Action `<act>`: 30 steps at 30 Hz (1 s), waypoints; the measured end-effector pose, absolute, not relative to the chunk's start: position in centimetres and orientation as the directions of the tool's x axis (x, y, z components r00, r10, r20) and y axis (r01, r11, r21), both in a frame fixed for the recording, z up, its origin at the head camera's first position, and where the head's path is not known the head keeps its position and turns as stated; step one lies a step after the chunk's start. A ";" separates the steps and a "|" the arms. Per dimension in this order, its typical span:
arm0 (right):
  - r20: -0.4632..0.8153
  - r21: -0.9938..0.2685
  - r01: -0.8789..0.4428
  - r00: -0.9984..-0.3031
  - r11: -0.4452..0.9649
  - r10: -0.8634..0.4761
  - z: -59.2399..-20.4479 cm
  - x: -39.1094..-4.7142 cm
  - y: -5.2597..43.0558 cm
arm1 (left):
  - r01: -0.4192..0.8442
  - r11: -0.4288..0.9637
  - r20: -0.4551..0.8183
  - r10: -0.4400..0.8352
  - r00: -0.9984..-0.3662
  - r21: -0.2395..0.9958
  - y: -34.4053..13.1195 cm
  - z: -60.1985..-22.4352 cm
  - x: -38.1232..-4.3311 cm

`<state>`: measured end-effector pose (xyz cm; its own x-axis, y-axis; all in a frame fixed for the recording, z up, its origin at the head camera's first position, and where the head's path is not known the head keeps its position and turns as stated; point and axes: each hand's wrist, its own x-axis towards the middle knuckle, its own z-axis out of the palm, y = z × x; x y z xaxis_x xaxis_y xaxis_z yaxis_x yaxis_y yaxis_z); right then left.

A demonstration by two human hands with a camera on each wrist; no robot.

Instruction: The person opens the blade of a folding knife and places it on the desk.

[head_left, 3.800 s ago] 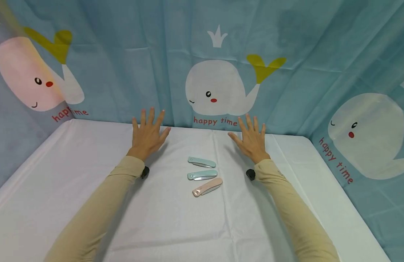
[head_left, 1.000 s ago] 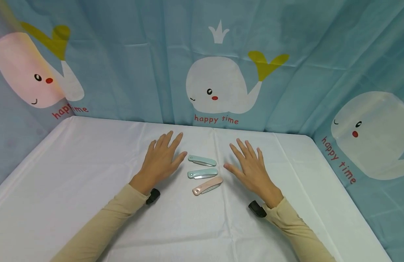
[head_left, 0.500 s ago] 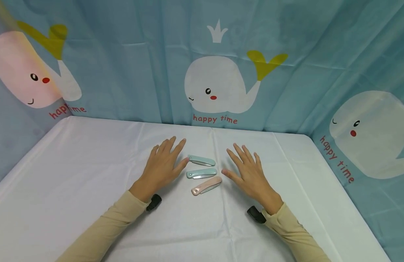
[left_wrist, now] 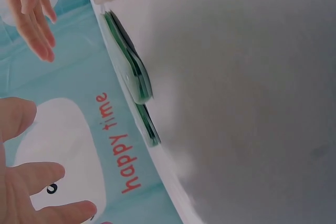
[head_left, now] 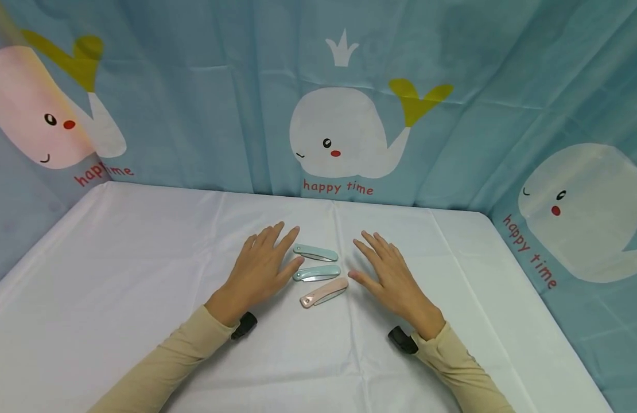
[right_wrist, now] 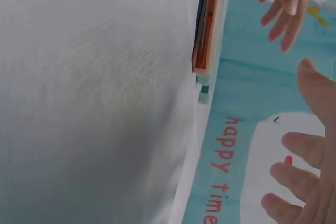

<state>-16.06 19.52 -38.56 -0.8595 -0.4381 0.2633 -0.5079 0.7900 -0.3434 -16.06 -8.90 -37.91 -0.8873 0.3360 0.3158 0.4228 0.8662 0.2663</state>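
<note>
A: Caught sight of the left hand (head_left: 256, 272) where?

B: Saw it raised over the white tablecloth (head_left: 277, 373), with thumb tip near the left ends of the far mint knife (head_left: 318, 250) and the middle mint knife (head_left: 323, 271).

A: Noticed what about its fingers?

B: Found them loosely spread, with the thumb held wide. In the left wrist view, made out clear space between them and the knives.

A: Checked the right hand (head_left: 393, 275) too?

B: Did, and found it raised on the opposite side, with fingers loosely spread and thumb tip near the right end of the pink knife (head_left: 323, 291). Saw a gap there too, in the right wrist view.

A: Made what of the knives' layout?

B: Counted three on the cloth between the hands, pink lowest in the head view and slanted up to the right, mint pair beyond. Saw them just apart, with blades folded and a strip of metal showing along each handle.

A: Noted what around them?

B: Noted tan sleeves (head_left: 169, 355), a black device (head_left: 244, 325) at each wrist, and, behind the cloth, a blue curtain (head_left: 194, 126) printed with a white whale (head_left: 344, 135) and red lettering (head_left: 338, 187).
</note>
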 end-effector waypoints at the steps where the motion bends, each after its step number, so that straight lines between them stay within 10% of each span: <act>1: 0.272 -0.349 -0.517 -0.854 0.782 -0.444 -38.6 -16.1 19.6 | 0.426 0.863 0.317 0.339 -0.886 0.270 -8.9 -37.9 -16.0; 30: 0.115 -0.446 -0.575 -0.797 0.686 -0.593 -39.3 -15.4 18.4 | 0.484 0.830 0.244 0.427 -0.871 0.276 -7.9 -37.5 -15.0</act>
